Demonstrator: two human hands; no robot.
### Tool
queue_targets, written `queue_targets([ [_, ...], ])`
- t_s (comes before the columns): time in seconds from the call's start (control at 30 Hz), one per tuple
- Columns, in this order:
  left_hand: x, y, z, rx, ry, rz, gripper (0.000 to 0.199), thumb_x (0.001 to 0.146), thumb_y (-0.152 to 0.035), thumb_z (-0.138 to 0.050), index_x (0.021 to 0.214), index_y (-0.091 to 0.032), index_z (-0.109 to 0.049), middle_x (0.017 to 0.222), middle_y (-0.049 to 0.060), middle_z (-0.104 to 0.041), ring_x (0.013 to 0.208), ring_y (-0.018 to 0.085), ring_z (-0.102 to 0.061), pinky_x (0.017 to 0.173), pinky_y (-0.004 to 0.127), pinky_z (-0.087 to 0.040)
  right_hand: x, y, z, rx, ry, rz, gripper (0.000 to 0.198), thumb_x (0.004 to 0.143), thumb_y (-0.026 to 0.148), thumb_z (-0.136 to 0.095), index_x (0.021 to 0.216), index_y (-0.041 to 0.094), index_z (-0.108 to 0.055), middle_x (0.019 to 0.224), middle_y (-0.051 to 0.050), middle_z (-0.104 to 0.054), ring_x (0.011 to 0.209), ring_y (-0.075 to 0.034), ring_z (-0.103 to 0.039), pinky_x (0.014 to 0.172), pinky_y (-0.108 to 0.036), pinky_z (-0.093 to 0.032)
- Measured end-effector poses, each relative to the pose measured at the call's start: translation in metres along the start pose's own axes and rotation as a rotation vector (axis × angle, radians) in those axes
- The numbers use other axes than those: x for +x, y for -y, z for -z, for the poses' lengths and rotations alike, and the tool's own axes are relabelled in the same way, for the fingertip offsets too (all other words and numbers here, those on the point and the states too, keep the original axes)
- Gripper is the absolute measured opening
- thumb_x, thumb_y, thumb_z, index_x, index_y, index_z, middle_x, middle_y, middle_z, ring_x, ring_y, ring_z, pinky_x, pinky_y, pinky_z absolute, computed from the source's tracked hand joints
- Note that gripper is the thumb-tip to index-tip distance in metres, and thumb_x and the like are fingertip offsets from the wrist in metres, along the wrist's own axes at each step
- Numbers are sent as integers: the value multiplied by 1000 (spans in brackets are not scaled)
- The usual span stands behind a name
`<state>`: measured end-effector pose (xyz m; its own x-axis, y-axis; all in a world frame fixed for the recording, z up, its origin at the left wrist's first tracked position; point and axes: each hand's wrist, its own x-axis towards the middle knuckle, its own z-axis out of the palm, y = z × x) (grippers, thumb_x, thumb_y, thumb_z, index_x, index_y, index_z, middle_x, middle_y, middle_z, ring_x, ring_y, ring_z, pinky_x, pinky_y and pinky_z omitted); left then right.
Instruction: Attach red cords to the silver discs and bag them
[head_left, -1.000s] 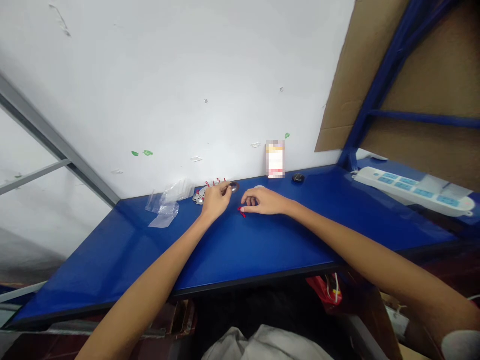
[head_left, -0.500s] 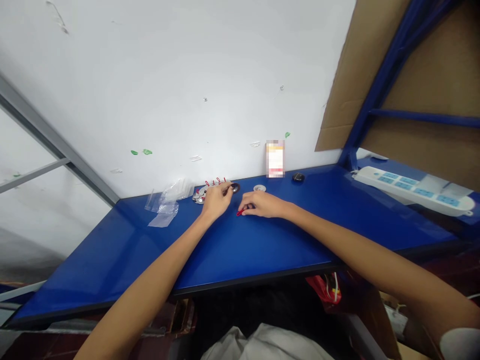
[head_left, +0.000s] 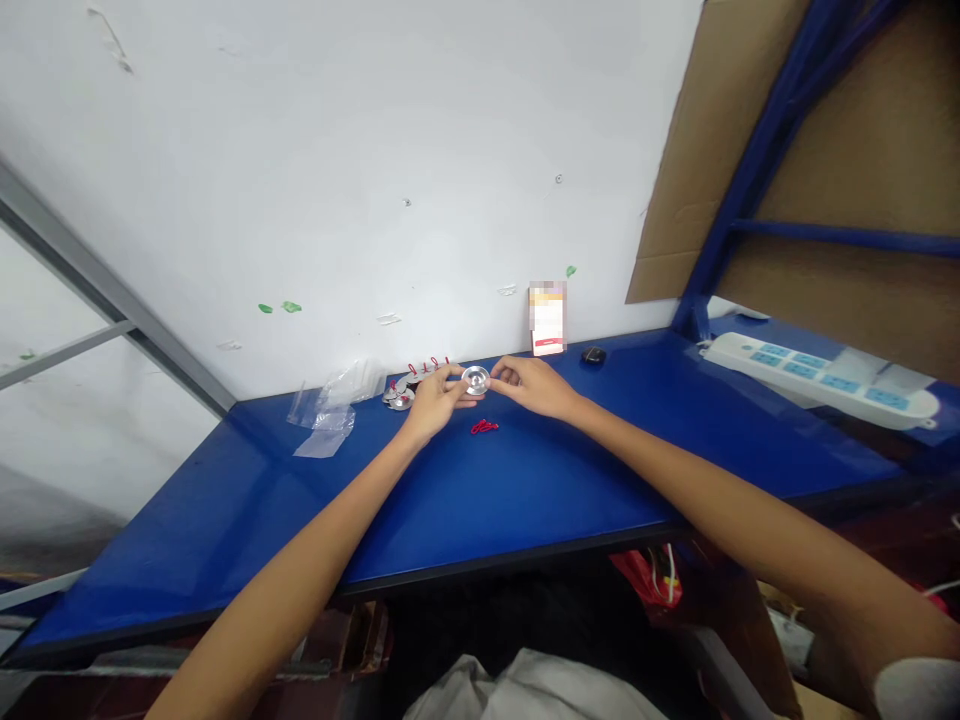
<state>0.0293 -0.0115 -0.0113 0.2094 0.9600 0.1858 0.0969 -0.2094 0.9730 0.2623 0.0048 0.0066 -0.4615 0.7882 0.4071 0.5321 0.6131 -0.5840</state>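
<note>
One round silvery metal disc (head_left: 475, 380) is held up over the blue tabletop (head_left: 495, 500), toward its wall side, with its shiny face to the camera. Two hands have hold of it: the left hand (head_left: 435, 400) pinches it from the left with fingers closed on the rim, and the right hand (head_left: 531, 385) has its thumb at the opposite edge, its other fingers curled. Just on the near side of the hands lies one small clump of red cord (head_left: 484, 427); whether it is one loop or several cannot be told. Beside and partly behind the left hand is a cluster of metal discs (head_left: 399, 398), overlapping too much to count, with at least four red loops (head_left: 412, 369) showing among them. Further left are clear plastic bags (head_left: 337, 405), at least two, crumpled together. Beyond the right hand, one phone (head_left: 547, 320) leans upright against the white wall (head_left: 337, 150), its screen lit, and one small black object (head_left: 593, 355) sits near it. Well apart on the far right is one white power strip (head_left: 821, 385) with blue socket panels. Three green scraps (head_left: 291, 307) and two screws (head_left: 559, 179) dot the wall. Below the tabletop's front edge shows one red bag (head_left: 651, 578).
</note>
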Motion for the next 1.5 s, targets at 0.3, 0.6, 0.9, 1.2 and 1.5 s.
queue_targets([
  [0.3,-3,-4,0,257,6,-57,35,101,-55,-64,106,-20,-59,101,13,-82,87,25,-82,86,45,-67,9,-13,3,-50,31,-93,27,102,31,-54,84,19,-70,79,-2,-74,73,-17,-63,65,-27,-35],
  [0.6,-1,-8,21,627,-71,-160,20,103,-38,-54,110,-22,-64,103,8,-82,85,24,-79,92,46,-62,12,-64,22,-252,29,-330,33,101,38,-55,84,20,-77,95,-10,-80,85,-23,-70,67,-29,-40],
  [0.9,1,-18,37,870,-196,-236,23,104,-36,-51,109,-25,-70,98,7,-82,90,26,-77,85,36,-57,9,-46,26,-438,67,-379,63,109,58,-39,83,18,-79,95,-19,-79,82,-29,-71,65,-33,-39],
  [1.2,14,-27,121,1204,-328,-65,30,94,-31,-55,107,-19,-79,108,11,-80,104,31,-72,95,40,-53,9,-33,42,-417,-36,-332,52,108,46,-43,81,18,-77,90,-12,-79,79,-23,-68,63,-30,-33],
  [1.5,12,-28,133,1324,-147,58,34,88,-34,-64,114,-18,-79,107,13,-80,101,33,-73,86,40,-54,7,-29,37,-386,-74,-285,45,104,41,-48,77,18,-77,79,-10,-76,72,-22,-66,63,-31,-32],
])
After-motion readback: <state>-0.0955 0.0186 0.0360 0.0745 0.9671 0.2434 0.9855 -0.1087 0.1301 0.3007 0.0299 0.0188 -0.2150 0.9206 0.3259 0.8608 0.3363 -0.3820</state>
